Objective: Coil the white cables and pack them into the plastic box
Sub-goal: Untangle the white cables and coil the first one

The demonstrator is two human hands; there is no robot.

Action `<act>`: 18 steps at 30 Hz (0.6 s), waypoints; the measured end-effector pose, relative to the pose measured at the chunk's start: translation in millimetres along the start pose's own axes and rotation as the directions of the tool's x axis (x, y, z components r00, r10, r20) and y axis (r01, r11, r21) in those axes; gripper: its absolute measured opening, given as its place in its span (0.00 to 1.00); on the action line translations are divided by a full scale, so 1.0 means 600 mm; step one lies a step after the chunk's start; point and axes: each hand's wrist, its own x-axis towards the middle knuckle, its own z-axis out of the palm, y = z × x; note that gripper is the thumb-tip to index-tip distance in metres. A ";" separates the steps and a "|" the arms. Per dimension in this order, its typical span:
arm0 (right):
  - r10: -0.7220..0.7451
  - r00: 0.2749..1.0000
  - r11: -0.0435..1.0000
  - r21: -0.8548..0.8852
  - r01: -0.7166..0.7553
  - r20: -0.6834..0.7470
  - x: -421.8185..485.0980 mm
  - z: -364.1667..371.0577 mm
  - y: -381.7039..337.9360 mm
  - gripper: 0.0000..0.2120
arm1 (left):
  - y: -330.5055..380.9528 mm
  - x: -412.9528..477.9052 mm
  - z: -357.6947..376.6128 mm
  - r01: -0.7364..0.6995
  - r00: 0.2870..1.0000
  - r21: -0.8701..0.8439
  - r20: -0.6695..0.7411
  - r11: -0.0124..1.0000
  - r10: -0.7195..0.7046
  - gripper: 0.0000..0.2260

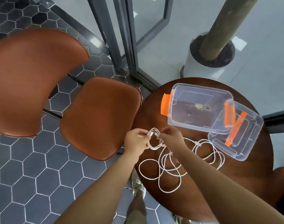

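Note:
A small coil of white cable (154, 147) hangs between my two hands above the left edge of the round table. My left hand (135, 141) grips the coil's left side. My right hand (171, 136) pinches its upper right part. Loose white cable (168, 168) trails from the coil and lies in tangled loops on the dark wooden table (244, 180). The clear plastic box (201, 107) with orange latches stands open at the table's far side, nothing white in it. Its clear lid (236, 135) lies beside it on the right.
A brown padded chair (99, 117) stands left of the table, close to my left hand. A grey planter with a trunk (209, 59) sits beyond the table behind glass panels. My shoe (138, 183) shows on the hexagon-tiled floor.

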 end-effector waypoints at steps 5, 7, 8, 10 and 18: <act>0.070 0.987 0.954 0.278 -0.109 0.148 -0.005 0.003 0.010 0.10 | -0.013 0.009 0.003 0.006 1.000 0.025 -0.029 1.000 -0.006 0.06; 0.085 0.986 0.936 0.327 -0.129 0.145 -0.003 0.007 0.018 0.10 | -0.019 0.013 0.002 -0.042 0.999 0.101 -0.023 0.994 0.045 0.05; 0.092 0.989 0.942 0.311 -0.124 0.114 0.000 0.011 0.023 0.10 | -0.021 0.017 0.001 -0.064 0.998 0.138 -0.014 0.988 0.066 0.05; 0.072 0.997 0.981 0.178 -0.075 0.024 0.005 0.023 0.033 0.09 | -0.025 0.028 -0.002 -0.088 0.996 0.187 0.014 0.978 0.087 0.07; -0.141 0.988 0.963 -0.240 0.121 -0.069 0.036 0.038 0.025 0.06 | -0.038 0.072 0.010 -0.089 0.995 0.239 -0.014 0.967 0.095 0.10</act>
